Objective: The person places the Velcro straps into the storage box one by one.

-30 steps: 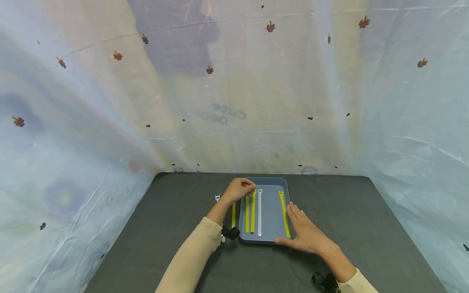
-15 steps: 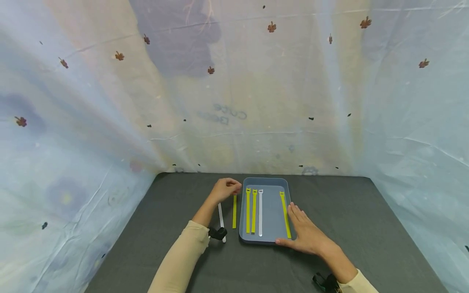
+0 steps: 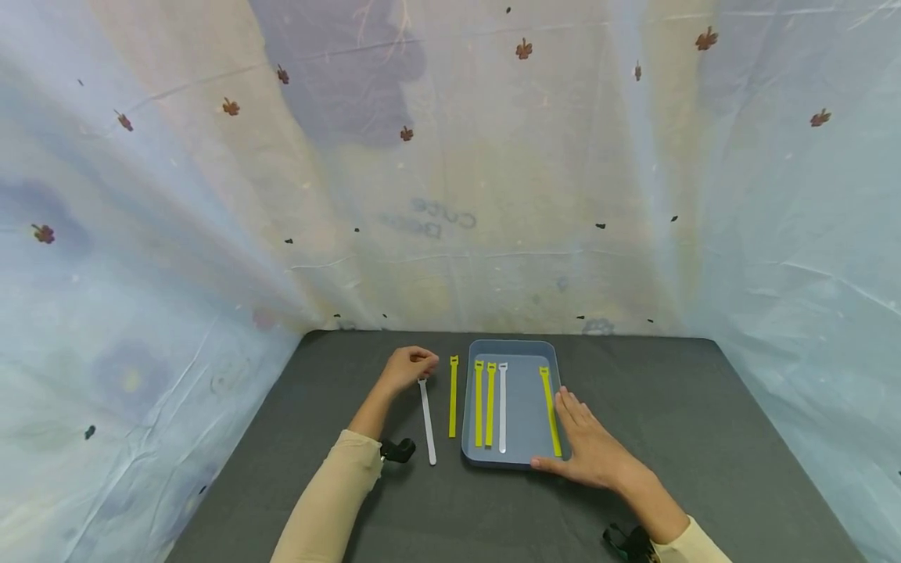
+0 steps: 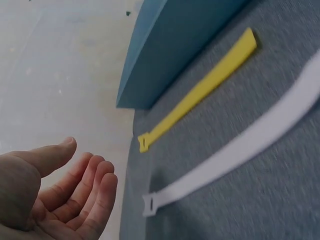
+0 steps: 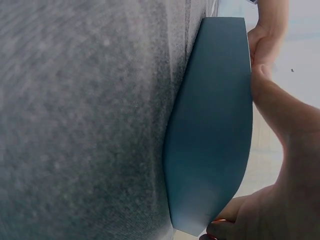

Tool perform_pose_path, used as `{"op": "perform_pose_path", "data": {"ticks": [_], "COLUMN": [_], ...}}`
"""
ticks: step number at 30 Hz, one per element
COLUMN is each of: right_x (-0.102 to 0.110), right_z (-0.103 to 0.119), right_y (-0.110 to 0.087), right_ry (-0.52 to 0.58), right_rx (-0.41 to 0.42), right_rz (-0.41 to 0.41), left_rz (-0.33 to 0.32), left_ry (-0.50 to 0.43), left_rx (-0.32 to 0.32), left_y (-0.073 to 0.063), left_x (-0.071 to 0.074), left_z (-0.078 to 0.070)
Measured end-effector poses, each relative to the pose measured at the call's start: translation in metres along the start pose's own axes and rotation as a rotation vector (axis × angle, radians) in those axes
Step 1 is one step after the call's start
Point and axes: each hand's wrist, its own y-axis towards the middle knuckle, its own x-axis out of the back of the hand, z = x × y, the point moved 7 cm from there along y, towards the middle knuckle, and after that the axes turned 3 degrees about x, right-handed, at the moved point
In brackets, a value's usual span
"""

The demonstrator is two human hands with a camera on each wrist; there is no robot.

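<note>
My left hand (image 3: pixel 407 368) hovers by the slotted head of a white cable tie (image 3: pixel 428 424) on the table. In the left wrist view its fingers (image 4: pixel 102 197) are loosely bent and hold nothing. A yellow cable tie (image 3: pixel 454 397) lies between that white one and the blue-grey tray (image 3: pixel 525 414). Two yellow cable ties (image 3: pixel 479 403) and a white cable tie (image 3: pixel 503 408) lie side by side in the tray's left half. Along its right side lies another yellow cable tie (image 3: pixel 551 412), slightly slanted. My right hand (image 3: pixel 590 450) rests on the tray's near right corner, fingers extended along the right rim.
A dark grey cloth (image 3: pixel 704 438) covers the table. Behind and at both sides hangs a pale patterned sheet (image 3: pixel 450 195). Black camera straps (image 3: pixel 398 450) circle both wrists.
My left hand has let go of a yellow cable tie inside the tray and moved left, past the yellow one on the table, to the white one. My right hand stays on the tray.
</note>
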Motion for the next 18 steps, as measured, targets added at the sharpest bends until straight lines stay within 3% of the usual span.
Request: {"op": "perform_pose_path", "data": {"ticks": [7, 18], "right_x": [0.001, -0.004], "right_z": [0.0, -0.001], "right_y": [0.002, 0.003], "right_ry": [-0.022, -0.018], "right_rx": [0.004, -0.013], "right_rz": [-0.008, -0.01], "left_rz": [-0.025, -0.071], "left_ry": [0.026, 0.107], "left_rx": [0.016, 0.043], "left_y": [-0.005, -0.009], "left_x": [0.012, 0.02], "left_z": [0.013, 0.031]}}
